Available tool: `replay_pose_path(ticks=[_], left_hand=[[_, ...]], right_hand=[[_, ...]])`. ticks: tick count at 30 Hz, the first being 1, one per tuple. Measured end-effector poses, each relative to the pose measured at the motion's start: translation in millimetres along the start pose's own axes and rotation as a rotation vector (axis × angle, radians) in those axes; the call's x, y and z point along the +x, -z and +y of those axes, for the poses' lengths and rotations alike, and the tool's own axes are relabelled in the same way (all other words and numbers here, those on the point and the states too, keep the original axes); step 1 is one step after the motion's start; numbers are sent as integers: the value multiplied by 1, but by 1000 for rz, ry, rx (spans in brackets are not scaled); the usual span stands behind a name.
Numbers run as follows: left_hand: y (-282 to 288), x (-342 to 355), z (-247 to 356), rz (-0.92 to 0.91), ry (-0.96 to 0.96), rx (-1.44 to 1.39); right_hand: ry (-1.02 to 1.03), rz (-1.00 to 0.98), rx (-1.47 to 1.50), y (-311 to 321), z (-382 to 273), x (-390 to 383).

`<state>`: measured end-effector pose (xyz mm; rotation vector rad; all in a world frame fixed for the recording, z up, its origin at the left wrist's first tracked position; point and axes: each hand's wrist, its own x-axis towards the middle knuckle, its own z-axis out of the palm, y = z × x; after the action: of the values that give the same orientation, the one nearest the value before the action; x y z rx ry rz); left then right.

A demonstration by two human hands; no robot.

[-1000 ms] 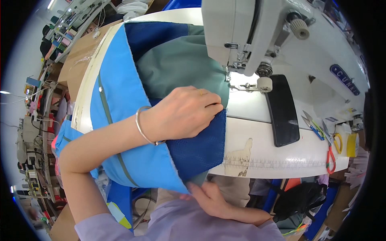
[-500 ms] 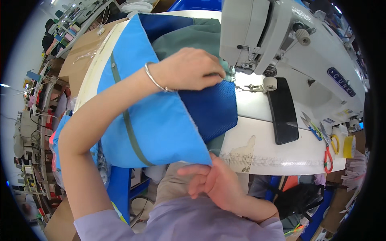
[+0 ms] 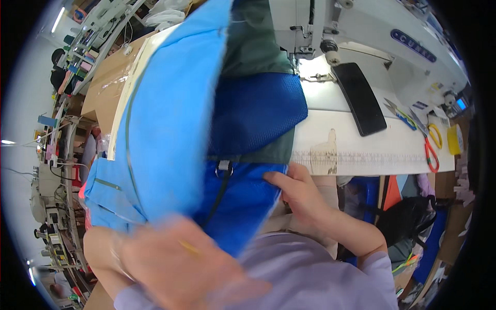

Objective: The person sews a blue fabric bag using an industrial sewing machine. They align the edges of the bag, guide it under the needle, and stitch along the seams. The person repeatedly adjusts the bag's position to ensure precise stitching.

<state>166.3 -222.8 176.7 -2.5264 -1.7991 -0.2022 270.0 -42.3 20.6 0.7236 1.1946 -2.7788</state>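
Observation:
My right hand (image 3: 302, 194) pinches the edge of a royal blue fabric panel (image 3: 243, 199) at the table's front, thumb on top. A black strap with a metal ring (image 3: 223, 169) lies on that panel. My left hand (image 3: 186, 266), smeared by motion, is low in front of my body, below the light blue fabric panel (image 3: 165, 113); a small yellow streak shows on it. That panel is raised and curved. To its right lie a dark blue mesh piece (image 3: 258, 111) and dark green fabric (image 3: 253, 44), running up to the needle area of the sewing machine (image 3: 356, 23).
A black phone-like slab (image 3: 359, 98) lies right of the needle area. Blue-handled scissors (image 3: 405, 116), red-handled scissors (image 3: 430, 155) and a yellow tape roll (image 3: 454, 139) are farther right. A ruler strip (image 3: 372, 157) runs along the table's front. Cardboard (image 3: 111, 82) stands at left.
My left hand has left the needle area and come down toward my body. The light blue panel has swung up and left, uncovering the royal blue panel. My right hand has moved up and right.

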Motion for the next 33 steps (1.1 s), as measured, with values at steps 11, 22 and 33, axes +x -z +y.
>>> replay_pose_path(ticks=[11, 22, 33], left_hand=[[-97, 32, -58, -14, 481, 168], [-126, 68, -121, 70, 251, 959], [-128, 82, -174, -114, 319, 804]], right_hand=[[103, 6, -691, 28, 132, -27], [105, -72, -613, 37, 144, -21], [81, -74, -516, 47, 147, -21]])
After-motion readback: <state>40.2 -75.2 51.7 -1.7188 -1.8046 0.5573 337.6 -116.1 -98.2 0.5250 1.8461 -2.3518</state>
